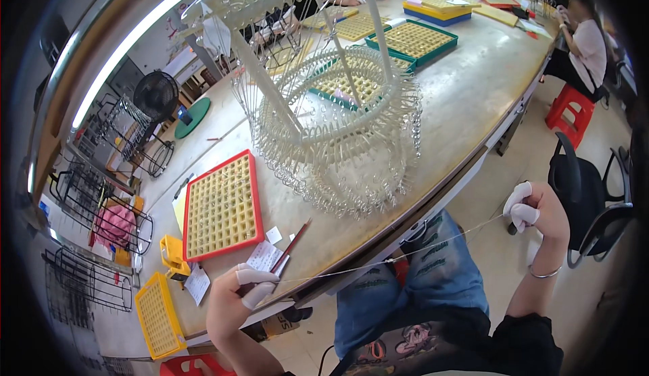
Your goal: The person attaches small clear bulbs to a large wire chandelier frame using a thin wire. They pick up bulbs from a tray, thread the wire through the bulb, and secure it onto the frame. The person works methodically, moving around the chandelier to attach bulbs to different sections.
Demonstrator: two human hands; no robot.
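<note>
A thin, pale chain [389,261] is stretched between my two hands, above my lap and the table's near edge. My left hand [238,293], with white finger covers, pinches one end beside the red tray's near corner. Out to the right, past the table edge, my right hand [534,212] pinches the other end, also in white finger covers. Near my left hand lie a dark red pencil [292,244] and a white paper slip [263,260] with writing. Ahead stands a white round rack [324,133] hung with many fine chains.
A red-rimmed tray [259,214] of small compartments lies left, with a yellow tray [177,329] and yellow tape dispenser [174,258] nearer. Green-rimmed trays [451,45] sit farther back. To the right are a black chair [598,204] and a person [589,45] on a red stool [571,116].
</note>
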